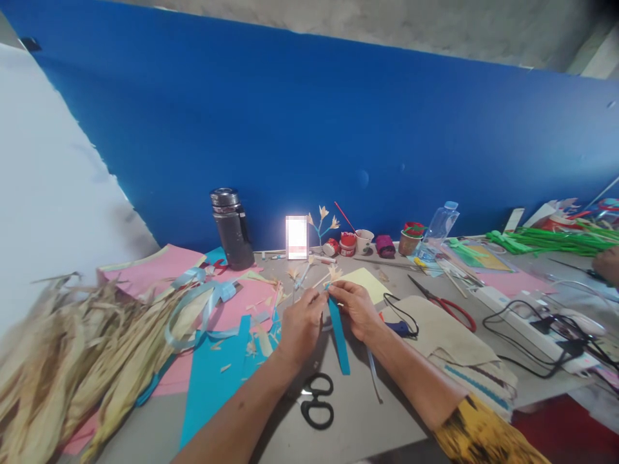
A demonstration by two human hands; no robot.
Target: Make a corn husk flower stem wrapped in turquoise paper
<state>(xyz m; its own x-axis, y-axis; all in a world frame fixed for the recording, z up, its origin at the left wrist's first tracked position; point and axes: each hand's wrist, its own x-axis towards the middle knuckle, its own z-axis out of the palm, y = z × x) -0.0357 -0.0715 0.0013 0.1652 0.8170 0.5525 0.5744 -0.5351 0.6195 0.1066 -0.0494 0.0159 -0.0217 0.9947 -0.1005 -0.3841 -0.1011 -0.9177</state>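
Note:
My left hand (302,327) is closed in a pinch at the base of a pale corn-husk flower (334,274), whose head shows just above the fingertips; its stem is mostly hidden by the fingers. My right hand (356,308) pinches the top of a blue paper strip (339,338) against the flower's base, and the strip hangs down between both hands. Black-handled scissors (318,401) lie on the table below, blades hidden or blurred. Behind my left hand, another husk flower (293,275) lies on the table.
Dry corn husks (106,361), a pale blue ribbon roll (206,309) and blue paper (213,367) spread leftward. A thermos (232,229) and water bottle (439,231) stand at the back. Red-handled pliers (447,306), a cloth (449,328) and a power strip (517,325) lie rightward, near another person's hand (607,264).

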